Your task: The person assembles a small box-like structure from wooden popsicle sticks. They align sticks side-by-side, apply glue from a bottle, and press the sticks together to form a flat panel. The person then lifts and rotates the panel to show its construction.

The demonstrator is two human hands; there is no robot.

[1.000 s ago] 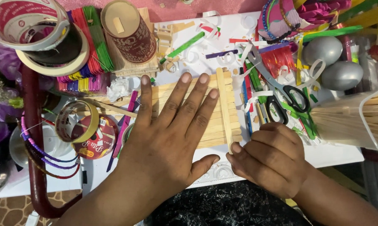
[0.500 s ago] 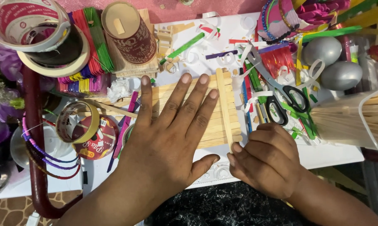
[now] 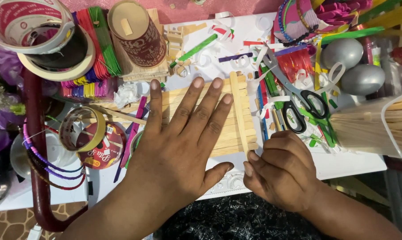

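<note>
my left hand (image 3: 178, 146) lies flat on the stick mat (image 3: 236, 133). right hand (image 3: 283, 171) grip pinches the cross stick (image 3: 239, 113) at its near end; stick runs straight away from me.

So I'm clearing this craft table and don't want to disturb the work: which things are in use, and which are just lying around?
In use:
left hand, flat on the panel of wooden sticks
right hand, pinching the upright cross stick

Lying about:
scissors
tape rolls
two silver eggs
bundle of thin sticks
coloured sticks

Home craft table. Tape rolls (image 3: 41, 40), scissors (image 3: 294, 100), coloured sticks (image 3: 98, 40), paper scraps cover the white tabletop (image 3: 343, 164)
</note>
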